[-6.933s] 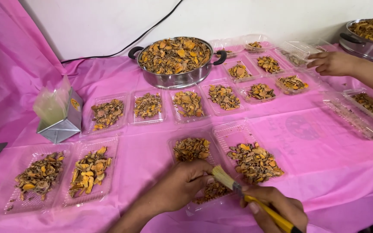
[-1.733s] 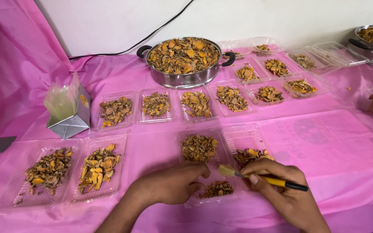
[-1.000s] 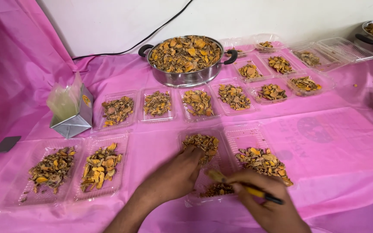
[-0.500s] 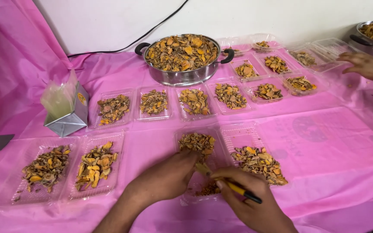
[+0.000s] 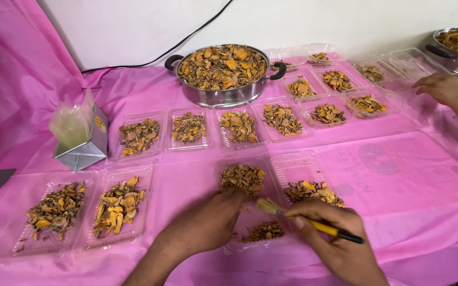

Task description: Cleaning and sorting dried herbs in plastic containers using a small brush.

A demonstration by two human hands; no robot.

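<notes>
table: pink cloth covers it all; rows of filled clear trays run across the far half toward 12 o'clock.
pot: steel pot heaped with dried orange-brown chips, at 12 o'clock from the hands, well apart from them.
foil box: silver box with clear bags standing in it, at 10 o'clock.
side trays: two filled trays at 9 o'clock, near the left forearm but not touched.
work tray: clear hinged tray lies open directly ahead of both hands; long axis runs left to right, 9 to 3 o'clock.
chip piles: one pile at 12 o'clock from the left hand, one pile just beyond the right hand, dark crumbs between the two hands.
left hand: left hand lies palm down, fingers loosely spread, fingertips touching the tray's left half below the pile; it holds nothing.
right hand: right hand is closed around a brush.
brush: brush, yellow handle, bristles pointing to 10 o'clock, hovering above the crumbs; long axis 10 to 4 o'clock.
nearer hand: the right, through the brush tip, is nearer the crumbs.
other person: a hand at 2 o'clock rests by empty trays.
</notes>
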